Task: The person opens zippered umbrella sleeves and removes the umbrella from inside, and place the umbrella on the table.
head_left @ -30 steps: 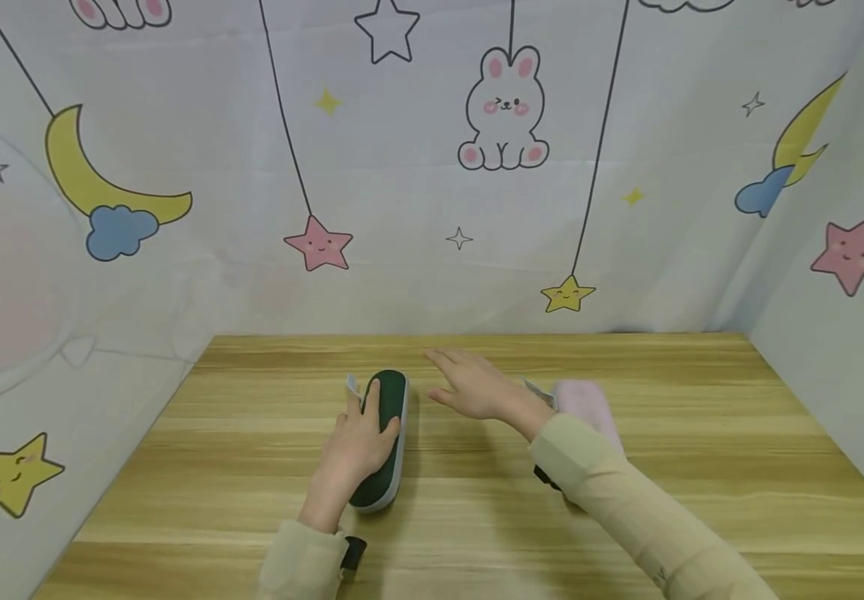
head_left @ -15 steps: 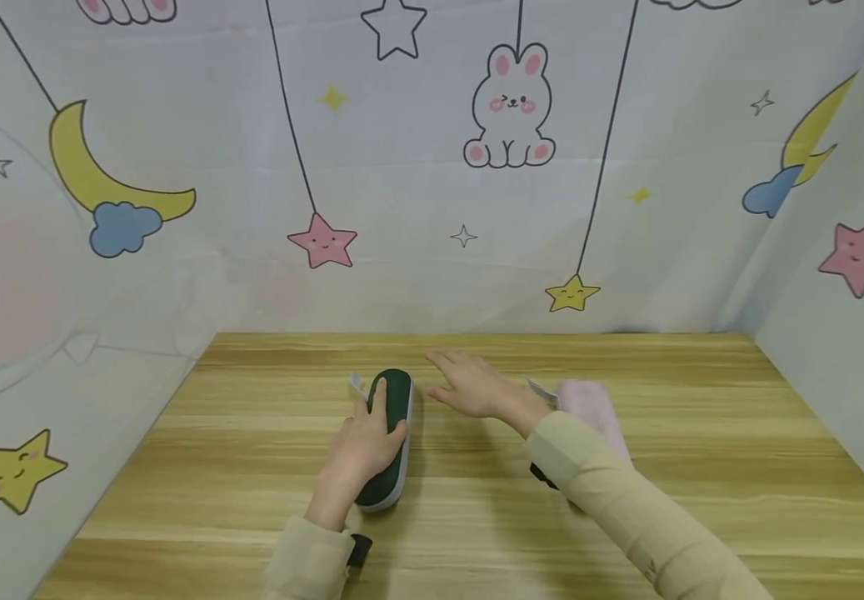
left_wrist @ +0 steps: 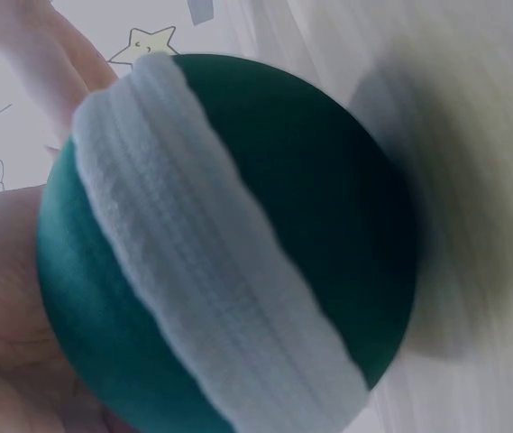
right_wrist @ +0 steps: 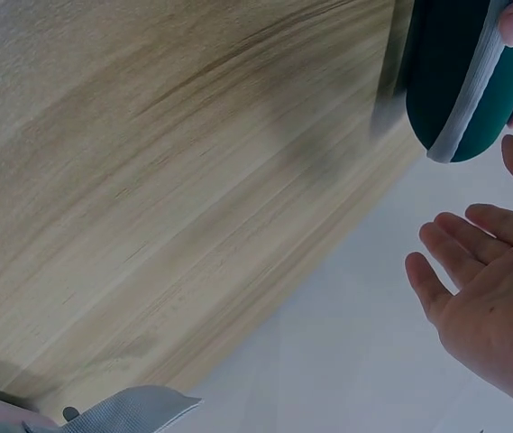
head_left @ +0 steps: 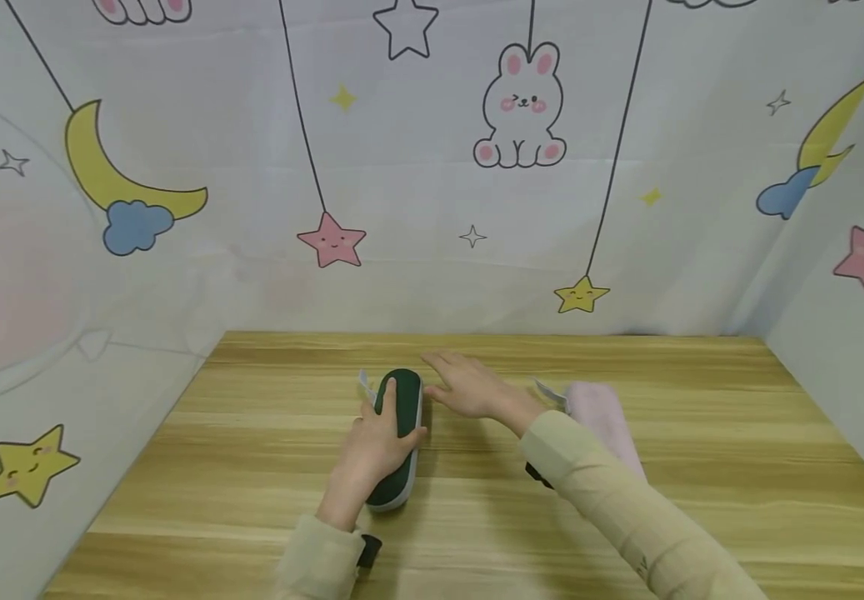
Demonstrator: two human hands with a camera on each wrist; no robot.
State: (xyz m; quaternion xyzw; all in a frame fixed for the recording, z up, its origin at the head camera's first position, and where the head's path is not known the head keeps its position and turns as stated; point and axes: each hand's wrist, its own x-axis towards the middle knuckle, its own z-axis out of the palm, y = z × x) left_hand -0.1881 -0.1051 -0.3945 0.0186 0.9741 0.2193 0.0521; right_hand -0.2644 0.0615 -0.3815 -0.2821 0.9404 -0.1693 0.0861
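In the head view my left hand (head_left: 379, 446) grips a dark green, oblong zip case (head_left: 404, 417). The index finger lies along its top and the thumb crosses the right edge. From the left wrist, the case's rounded end (left_wrist: 328, 207) fills the view, a pale zip band running across it and my palm (left_wrist: 4, 298) against its side. My right hand (head_left: 465, 383) holds nothing; its fingers extend leftward, tips close to the case's far right end. The right wrist view has that hand (right_wrist: 495, 316) palm in sight, fingers spread, beside the green case (right_wrist: 459, 81).
A pale pink case (head_left: 604, 417) with a grey tab (head_left: 551, 392) lies on the wooden table (head_left: 739, 467), partly behind my right sleeve (head_left: 611, 492). Another grey tab (head_left: 366, 385) sticks out left of the green case. Printed cloth (head_left: 417, 167) walls the back and sides.
The head view has shifted slightly, moving the scene rightward in it. My right hand is closer to the green case, narrowing the gap. My left hand keeps its grip.
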